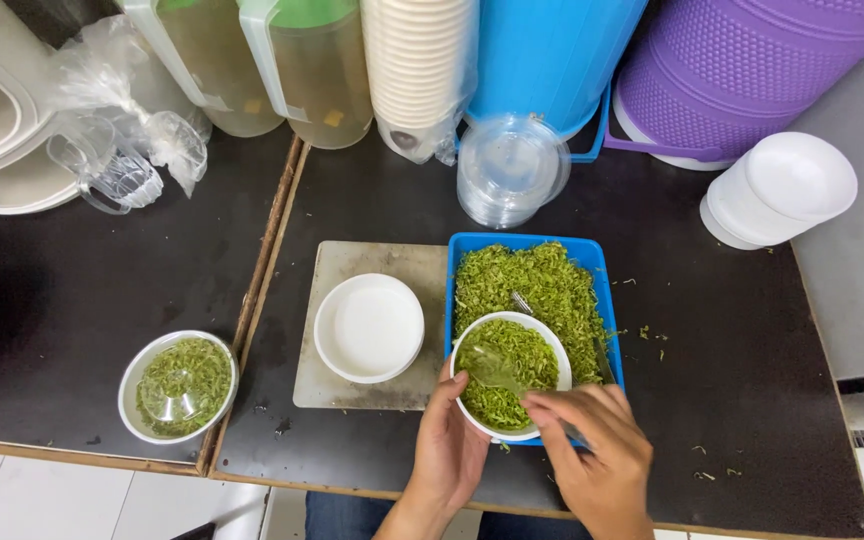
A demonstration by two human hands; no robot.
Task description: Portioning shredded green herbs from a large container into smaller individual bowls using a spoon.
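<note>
The left hand (449, 447) has its grip closed on a white bowl (511, 376) of chopped greens, resting on the blue tray (598, 262). The right hand (595, 452) seems to pinch a clear spoon (490, 366) over it.

Two dark tables (372, 210) stand side by side, a wooden seam between them. On the right one, a grey board (352, 390) lies left of a blue tray (527, 242) of chopped greens. Behind the tray sit clear lids (507, 170), stacked cups (420, 70), two jugs (317, 70), a blue tub (547, 50) and a purple basket (742, 70). White bowls (777, 190) lie to the tray's right; green scraps (652, 335) are scattered beside it. On the left table, far left of the tray, rests a covered bowl (177, 385) of greens.
</note>
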